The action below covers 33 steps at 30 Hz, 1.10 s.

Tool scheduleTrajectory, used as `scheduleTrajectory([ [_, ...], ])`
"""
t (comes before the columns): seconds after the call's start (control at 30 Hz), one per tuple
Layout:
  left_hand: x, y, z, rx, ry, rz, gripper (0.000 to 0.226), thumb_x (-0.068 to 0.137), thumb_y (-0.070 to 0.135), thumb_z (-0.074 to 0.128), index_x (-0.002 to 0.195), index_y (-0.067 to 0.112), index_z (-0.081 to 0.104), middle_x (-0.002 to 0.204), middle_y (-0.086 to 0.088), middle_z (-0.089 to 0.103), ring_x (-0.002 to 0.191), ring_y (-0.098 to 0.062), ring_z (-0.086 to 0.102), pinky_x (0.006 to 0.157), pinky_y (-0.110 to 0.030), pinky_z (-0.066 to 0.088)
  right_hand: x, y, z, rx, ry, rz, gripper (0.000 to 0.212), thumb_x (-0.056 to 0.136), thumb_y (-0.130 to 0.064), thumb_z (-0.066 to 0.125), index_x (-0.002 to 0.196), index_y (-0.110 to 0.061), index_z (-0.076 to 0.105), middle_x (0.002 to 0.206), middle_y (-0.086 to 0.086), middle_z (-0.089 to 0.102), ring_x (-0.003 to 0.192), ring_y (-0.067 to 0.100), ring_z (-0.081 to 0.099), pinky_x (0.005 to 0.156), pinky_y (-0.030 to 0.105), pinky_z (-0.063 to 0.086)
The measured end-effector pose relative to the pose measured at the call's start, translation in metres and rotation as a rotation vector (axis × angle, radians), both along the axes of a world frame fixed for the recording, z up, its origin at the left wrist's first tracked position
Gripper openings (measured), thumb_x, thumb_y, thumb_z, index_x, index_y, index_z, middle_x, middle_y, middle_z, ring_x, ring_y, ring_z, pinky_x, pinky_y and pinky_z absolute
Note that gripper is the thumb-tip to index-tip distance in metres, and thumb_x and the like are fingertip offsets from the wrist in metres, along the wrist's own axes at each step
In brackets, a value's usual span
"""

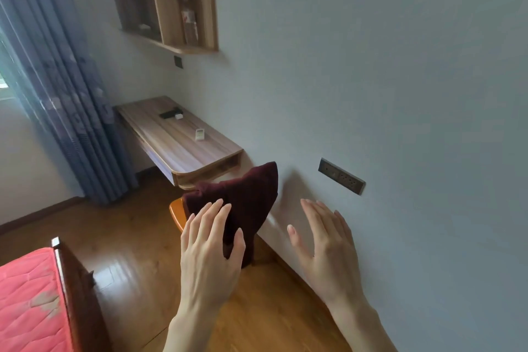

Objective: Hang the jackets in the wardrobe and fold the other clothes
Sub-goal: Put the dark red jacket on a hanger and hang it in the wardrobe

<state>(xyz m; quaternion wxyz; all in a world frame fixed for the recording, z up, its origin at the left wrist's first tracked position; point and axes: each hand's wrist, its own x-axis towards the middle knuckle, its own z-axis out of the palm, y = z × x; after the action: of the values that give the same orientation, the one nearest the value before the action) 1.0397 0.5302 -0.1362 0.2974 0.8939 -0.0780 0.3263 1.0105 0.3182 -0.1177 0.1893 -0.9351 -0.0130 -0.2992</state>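
Note:
A dark maroon garment (251,197) lies bundled over an orange wooden chair (177,211) that stands against the wall below the desk's end. My left hand (211,246) is stretched out in front of the garment with straight, spread fingers; whether it touches the cloth I cannot tell. To the right of the garment, my right hand (325,240) is held out flat toward the wall, fingers straight, holding nothing. No wardrobe or jacket shows in this view.
A wall-mounted wooden desk (183,148) carries a white remote (200,134) and small dark items. Open wooden shelves (163,0) hang above it. A blue curtain (63,88) covers the left. A bed with a red mattress (28,300) sits lower left. A wall socket (341,176) is near my right hand.

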Motion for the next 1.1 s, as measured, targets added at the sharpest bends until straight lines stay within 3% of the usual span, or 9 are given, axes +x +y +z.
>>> scheduleTrajectory([
  [0.23, 0.063, -0.003, -0.041, -0.003, 0.054, 0.043, 0.048, 0.096, 0.031, 0.061, 0.140, 0.013, 0.063, 0.152, -0.006, 0.056, 0.146, -0.025, 0.045, 0.122, -0.055, 0.036, 0.072, 0.000, -0.036, 0.031, 0.098, 0.071, 0.057, 0.101, -0.043, 0.064, 0.149, -0.015, 0.055, 0.150, 0.005, 0.058, 0.143, 0.023, 0.052, 0.116, 0.050, 0.046],
  [0.4, 0.104, -0.009, -0.076, 0.016, 0.165, 0.083, 0.048, 0.096, 0.030, 0.062, 0.141, 0.012, 0.063, 0.151, -0.006, 0.058, 0.144, -0.026, 0.047, 0.119, -0.056, 0.040, 0.128, -0.006, -0.067, 0.051, 0.188, 0.113, 0.059, 0.102, -0.048, 0.059, 0.152, -0.018, 0.052, 0.154, 0.003, 0.055, 0.145, 0.021, 0.049, 0.119, 0.046, 0.043],
  [0.53, 0.143, -0.016, -0.103, 0.035, 0.282, 0.140, 0.046, 0.094, 0.020, 0.073, 0.139, 0.011, 0.065, 0.149, -0.007, 0.059, 0.142, -0.028, 0.050, 0.119, -0.057, 0.040, 0.181, -0.015, -0.094, 0.056, 0.264, 0.120, 0.060, 0.102, -0.051, 0.057, 0.152, -0.018, 0.051, 0.156, 0.004, 0.053, 0.145, 0.021, 0.049, 0.121, 0.040, 0.038],
  [0.8, 0.212, -0.037, -0.151, 0.051, 0.502, 0.242, 0.045, 0.093, 0.017, 0.075, 0.136, 0.011, 0.067, 0.145, -0.008, 0.062, 0.140, -0.030, 0.053, 0.118, -0.056, 0.041, 0.288, -0.045, -0.153, 0.085, 0.459, 0.152, 0.067, 0.101, -0.057, 0.045, 0.156, -0.019, 0.045, 0.158, 0.004, 0.050, 0.146, 0.021, 0.047, 0.119, 0.041, 0.043],
  [1.0, 0.255, -0.049, -0.198, 0.028, 0.588, 0.352, 0.044, 0.095, 0.019, 0.072, 0.138, 0.012, 0.066, 0.144, -0.008, 0.063, 0.138, -0.030, 0.056, 0.117, -0.050, 0.040, 0.355, -0.048, -0.212, 0.231, 0.676, 0.177, 0.073, 0.101, -0.059, 0.052, 0.161, -0.021, 0.035, 0.163, 0.002, 0.043, 0.149, 0.021, 0.043, 0.115, 0.036, 0.042],
  [1.1, 0.271, -0.047, -0.223, 0.042, 0.744, 0.412, 0.045, 0.100, 0.025, 0.064, 0.143, 0.013, 0.062, 0.147, -0.006, 0.061, 0.141, -0.028, 0.052, 0.119, -0.045, 0.038, 0.383, -0.044, -0.241, 0.502, 0.854, 0.117, 0.075, 0.100, -0.053, 0.059, 0.162, -0.022, 0.030, 0.166, 0.002, 0.036, 0.152, 0.023, 0.038, 0.118, 0.039, 0.038],
])
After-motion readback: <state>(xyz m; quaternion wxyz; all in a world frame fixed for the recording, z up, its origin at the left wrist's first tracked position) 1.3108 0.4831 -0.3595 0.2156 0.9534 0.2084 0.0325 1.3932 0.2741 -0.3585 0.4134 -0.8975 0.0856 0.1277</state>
